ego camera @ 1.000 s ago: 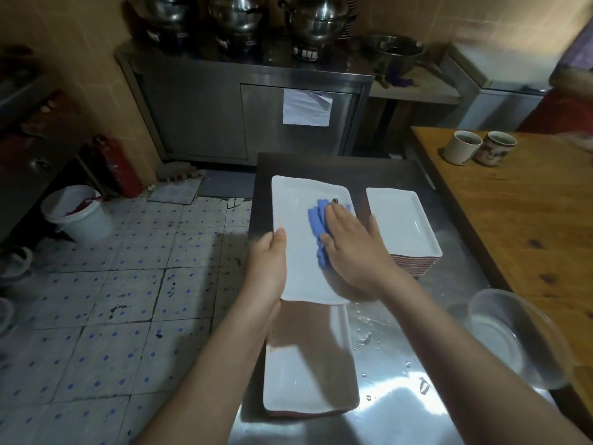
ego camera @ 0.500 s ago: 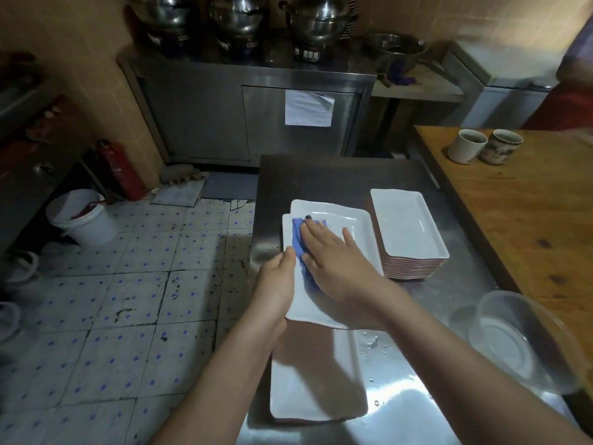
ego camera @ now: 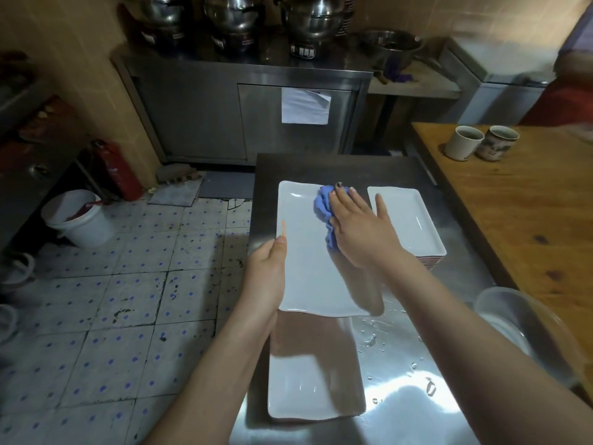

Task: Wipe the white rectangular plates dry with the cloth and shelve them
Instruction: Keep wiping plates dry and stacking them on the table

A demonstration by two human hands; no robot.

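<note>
A white rectangular plate [ego camera: 308, 252] is held above the steel table. My left hand [ego camera: 268, 274] grips its left edge, thumb on the rim. My right hand [ego camera: 359, 229] presses a crumpled blue cloth [ego camera: 324, 207] flat against the plate's far right part. Below it, near the table's front edge, lies a stack of white plates [ego camera: 311, 387], partly in shadow. To the right stands another stack of white plates [ego camera: 407, 220] with reddish undersides.
Water drops lie on the steel table [ego camera: 417, 380]. A clear plastic bowl [ego camera: 519, 329] sits at the right edge. Two cups [ego camera: 465, 142] stand on the wooden table [ego camera: 529, 220]. On the floor at left are a white bucket [ego camera: 80, 220] and a red extinguisher [ego camera: 118, 171].
The plate was swung round and now lies lengthwise away from me again. My right hand has slid the cloth from the plate's left side to its far right part.
</note>
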